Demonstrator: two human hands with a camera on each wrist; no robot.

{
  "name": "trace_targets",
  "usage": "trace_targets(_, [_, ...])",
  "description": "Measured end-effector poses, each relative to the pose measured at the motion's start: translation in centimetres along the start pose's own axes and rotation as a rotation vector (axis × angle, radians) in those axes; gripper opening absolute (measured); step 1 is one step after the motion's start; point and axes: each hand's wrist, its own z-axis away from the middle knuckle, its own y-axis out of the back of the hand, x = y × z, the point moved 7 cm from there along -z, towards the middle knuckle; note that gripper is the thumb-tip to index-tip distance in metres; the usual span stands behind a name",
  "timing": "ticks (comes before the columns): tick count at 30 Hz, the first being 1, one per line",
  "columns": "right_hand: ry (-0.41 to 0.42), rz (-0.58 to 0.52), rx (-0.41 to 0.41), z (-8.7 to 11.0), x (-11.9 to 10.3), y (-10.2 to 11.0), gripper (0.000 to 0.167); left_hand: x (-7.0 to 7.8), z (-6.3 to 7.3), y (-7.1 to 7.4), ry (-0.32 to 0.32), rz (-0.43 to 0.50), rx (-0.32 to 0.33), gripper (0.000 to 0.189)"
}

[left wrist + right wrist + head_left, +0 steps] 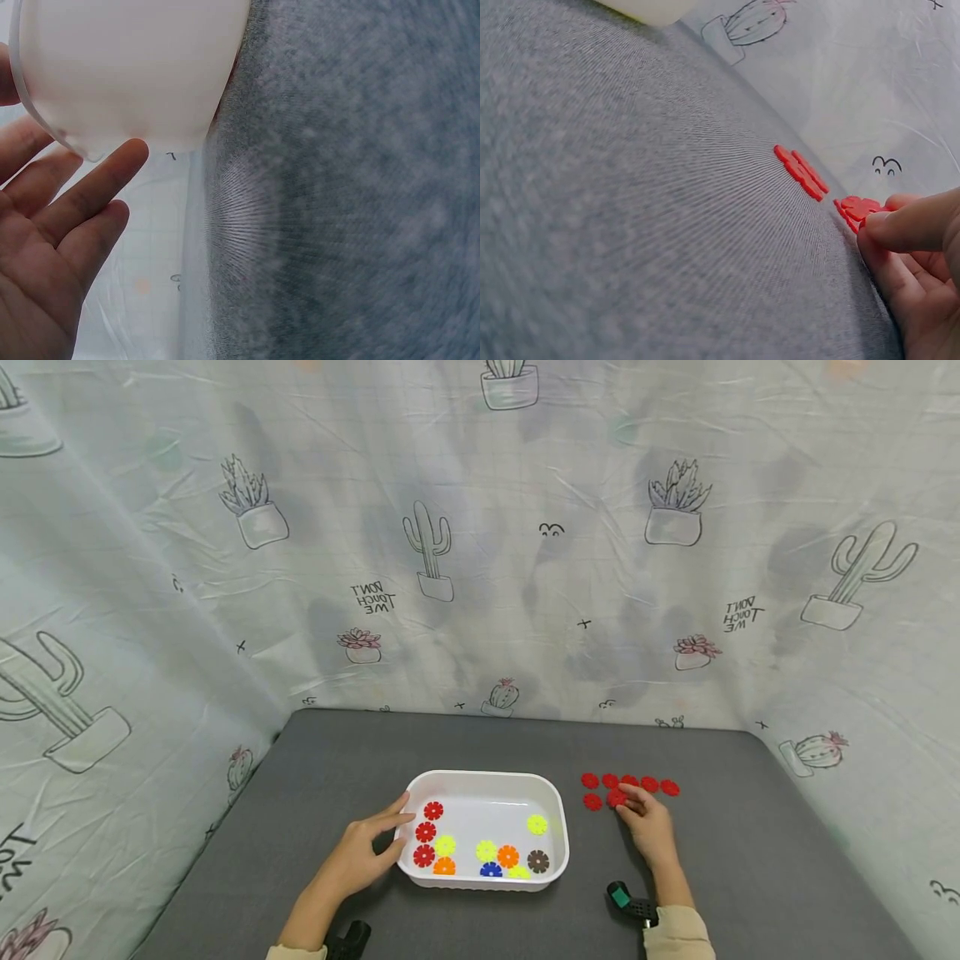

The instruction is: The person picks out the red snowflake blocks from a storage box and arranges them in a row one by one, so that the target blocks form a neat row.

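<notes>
In the head view, a white plastic tray (480,781) holds several notched snowflake discs in red, yellow, orange, blue and brown. My left hand (366,852) rests at its left end, fingertips over the rim. In the left wrist view, relaxed, nearly straight fingers (97,191) lie along the tray's outer wall (127,67). To the right of the tray, my right hand (647,828) pinches a red snowflake disc (859,208) between thumb and fingertips. Flat around those fingertips lie several more red snowflake discs (590,781) in two rough rows.
A dark grey cloth (750,860) covers the table. Behind and beside it hangs a pale curtain (480,635) printed with cacti. Black straps with camera mounts sit at both wrists; the right mount (632,903) shows a green patch.
</notes>
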Motion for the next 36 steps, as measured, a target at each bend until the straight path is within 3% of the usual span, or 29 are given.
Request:
trace_targets(8, [0.052, 0.144, 0.012, 0.19, -0.46, -0.40, 0.037, 0.03, 0.01, 0.06, 0.002, 0.003, 0.008, 0.038])
trace_targets(16, [0.066, 0.202, 0.003, -0.06, -0.46, -0.83, 0.039, 0.26, -0.03, 0.16, -0.057, -0.013, 0.015, 0.038])
trace_targets(28, [-0.010, 0.089, 0.058, -0.01, -0.27, -0.39, 0.039, 0.23, -0.14, 0.17, -0.041, -0.011, 0.010, 0.038])
trace_targets(36, [0.016, -0.007, 0.102, 0.52, -0.56, 0.09, 0.042, -0.03, 0.04, -0.03, -0.032, 0.002, -0.005, 0.038])
